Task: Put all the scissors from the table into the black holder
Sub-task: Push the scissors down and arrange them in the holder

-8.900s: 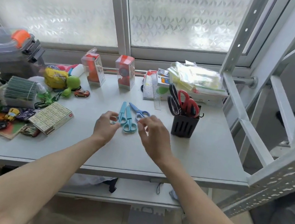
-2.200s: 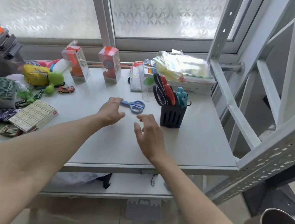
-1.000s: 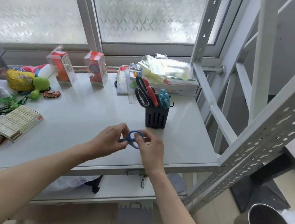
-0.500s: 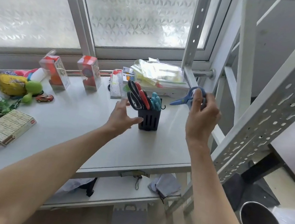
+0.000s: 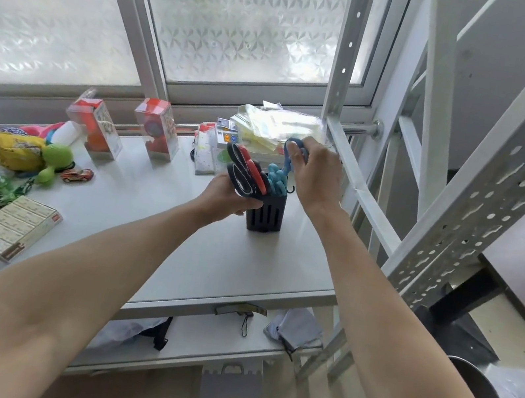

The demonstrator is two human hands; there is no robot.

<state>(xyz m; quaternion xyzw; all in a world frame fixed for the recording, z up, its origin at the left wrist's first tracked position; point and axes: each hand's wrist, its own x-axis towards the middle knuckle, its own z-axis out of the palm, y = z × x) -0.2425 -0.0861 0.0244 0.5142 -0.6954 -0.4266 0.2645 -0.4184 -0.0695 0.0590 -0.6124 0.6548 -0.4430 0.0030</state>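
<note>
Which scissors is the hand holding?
The blue scissors in the right hand, held above the black holder. The black, red and teal pairs already sit inside it.

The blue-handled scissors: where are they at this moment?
In the head view, the blue-handled scissors are right of centre, held by the right hand above the black holder, blades angled down toward it, in front of the plastic bags.

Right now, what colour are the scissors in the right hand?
Blue scissors, held by the right hand over the black holder; head view.
</note>
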